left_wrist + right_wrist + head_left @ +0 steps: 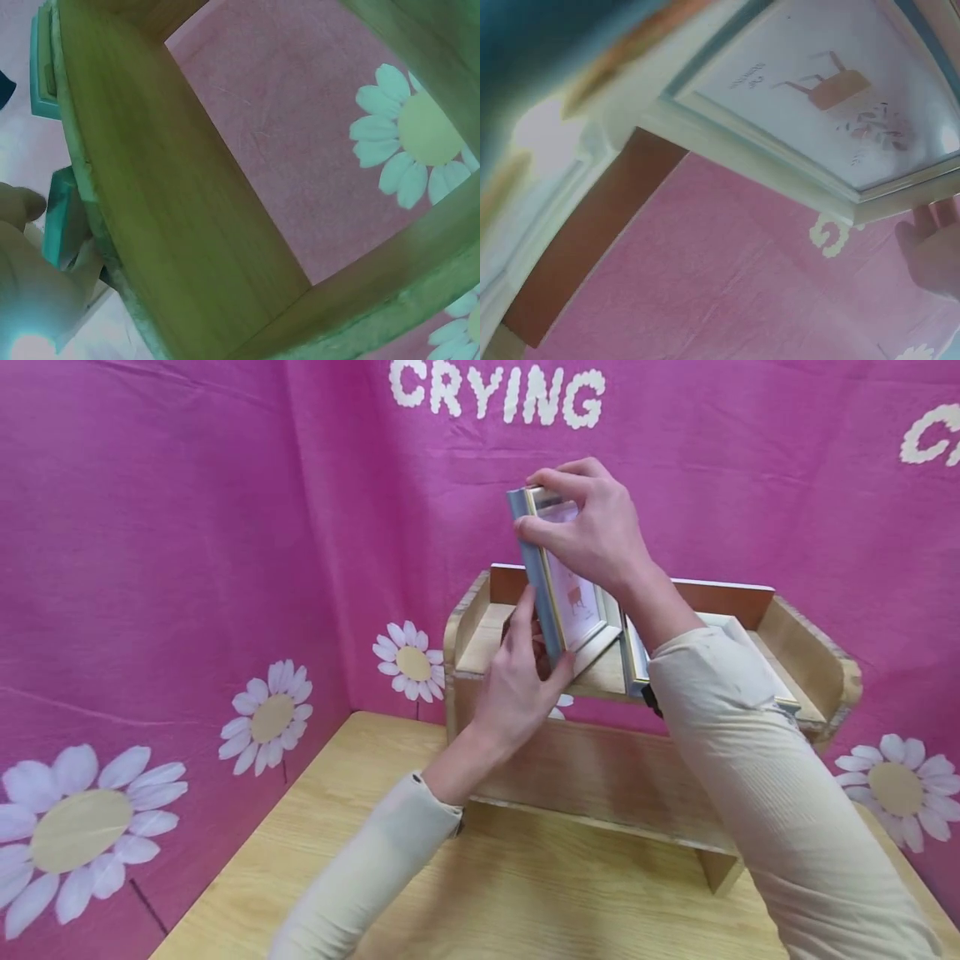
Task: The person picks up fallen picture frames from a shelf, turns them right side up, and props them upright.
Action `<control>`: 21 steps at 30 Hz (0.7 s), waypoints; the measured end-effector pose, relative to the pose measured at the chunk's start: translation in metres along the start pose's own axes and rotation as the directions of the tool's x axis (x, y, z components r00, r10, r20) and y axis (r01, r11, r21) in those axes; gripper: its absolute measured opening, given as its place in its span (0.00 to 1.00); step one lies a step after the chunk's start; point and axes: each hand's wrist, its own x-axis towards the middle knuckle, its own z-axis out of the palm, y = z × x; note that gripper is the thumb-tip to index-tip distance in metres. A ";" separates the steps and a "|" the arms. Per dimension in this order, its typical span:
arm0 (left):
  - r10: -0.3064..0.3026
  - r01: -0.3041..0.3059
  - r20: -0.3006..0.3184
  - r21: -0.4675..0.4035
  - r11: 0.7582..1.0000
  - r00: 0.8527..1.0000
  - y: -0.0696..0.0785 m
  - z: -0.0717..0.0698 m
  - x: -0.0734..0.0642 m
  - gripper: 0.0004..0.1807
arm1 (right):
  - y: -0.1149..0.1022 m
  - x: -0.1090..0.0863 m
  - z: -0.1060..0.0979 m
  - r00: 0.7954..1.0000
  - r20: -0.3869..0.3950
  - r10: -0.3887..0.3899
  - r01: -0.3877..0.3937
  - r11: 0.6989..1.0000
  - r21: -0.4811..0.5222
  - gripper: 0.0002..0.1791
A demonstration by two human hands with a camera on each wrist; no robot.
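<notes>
Both hands are on a picture frame [576, 602] with a pale border, a bluish outer edge and a printed picture behind its front. It stands tilted over the left part of a small wooden shelf [592, 764]. My right hand [596, 522] grips its top edge between thumb and fingers. Lower down, my left hand [517, 689] holds the bottom left side, thumb at the front. The right wrist view shows the printed chair-like drawing in the frame [780, 82]. A second pale frame [731, 625] lies on the shelf top, partly hidden by my right forearm.
The shelf has raised side panels [813, 652] and a brown back strip [723, 596]. It stands on a light wooden table [375, 860]. Behind hangs a pink cloth [187, 527] with daisies and white lettering.
</notes>
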 end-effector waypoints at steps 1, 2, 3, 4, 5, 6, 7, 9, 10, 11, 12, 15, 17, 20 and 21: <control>0.005 -0.005 0.007 0.024 1.000 1.000 0.001 -0.001 0.000 0.45 | -0.002 0.001 0.001 1.000 -0.011 0.008 -0.008 1.000 -0.002 0.24; 0.012 -0.012 0.010 0.045 0.999 1.000 0.001 -0.001 0.001 0.45 | -0.004 0.003 0.002 1.000 -0.020 0.011 -0.011 1.000 -0.004 0.23; 0.017 -0.018 0.011 0.066 0.998 1.000 0.001 -0.002 0.002 0.45 | -0.005 0.004 0.003 1.000 -0.025 0.011 -0.011 1.000 -0.008 0.23; 0.018 -0.019 0.012 0.075 0.997 1.000 0.001 -0.003 0.002 0.45 | -0.006 0.005 0.003 1.000 -0.026 0.013 -0.014 1.000 -0.005 0.22; 0.016 -0.017 0.010 0.078 0.997 1.000 0.000 -0.004 0.003 0.44 | -0.007 0.007 0.003 1.000 -0.022 0.014 -0.014 1.000 -0.003 0.22; 0.013 -0.014 0.005 0.076 0.997 1.000 0.000 -0.005 0.003 0.44 | -0.008 0.008 0.003 1.000 -0.013 0.018 -0.018 1.000 0.003 0.22; 0.009 -0.010 0.004 0.067 0.998 1.000 0.000 -0.005 0.004 0.43 | -0.007 0.009 0.002 1.000 -0.002 0.022 -0.022 1.000 0.007 0.23; 0.002 -0.003 0.009 0.041 0.999 1.000 -0.001 -0.006 0.005 0.44 | -0.003 0.010 -0.002 0.999 0.030 0.027 -0.028 0.999 0.019 0.23; -0.001 0.001 0.015 0.028 1.000 1.000 -0.001 -0.007 0.005 0.44 | -0.002 0.011 -0.004 0.999 0.045 0.027 -0.028 0.999 0.026 0.23; -0.002 0.002 0.023 0.015 1.000 1.000 -0.001 -0.007 0.006 0.44 | 0.000 0.012 -0.006 0.998 0.062 0.026 -0.028 0.999 0.029 0.23; -0.002 0.002 0.030 0.002 1.000 1.000 -0.002 -0.008 0.006 0.44 | 0.002 0.013 -0.007 0.997 0.077 0.030 -0.033 0.999 0.031 0.23; -0.005 0.006 0.043 -0.030 1.000 0.999 -0.003 -0.008 0.005 0.44 | 0.005 0.017 -0.010 0.994 0.108 0.023 -0.026 0.999 0.025 0.23; -0.003 0.005 0.036 -0.038 0.999 0.999 -0.004 -0.008 0.004 0.44 | 0.007 0.019 -0.011 0.993 0.118 0.020 -0.021 1.000 0.015 0.23; 0.009 -0.009 0.016 -0.031 0.999 1.000 -0.005 -0.008 0.003 0.44 | 0.010 0.022 -0.012 0.996 0.094 -0.005 0.003 1.000 0.021 0.22; 0.019 -0.019 0.011 -0.032 0.999 1.000 -0.005 -0.008 0.003 0.43 | 0.011 0.023 -0.013 0.997 0.079 -0.014 0.012 1.000 0.024 0.22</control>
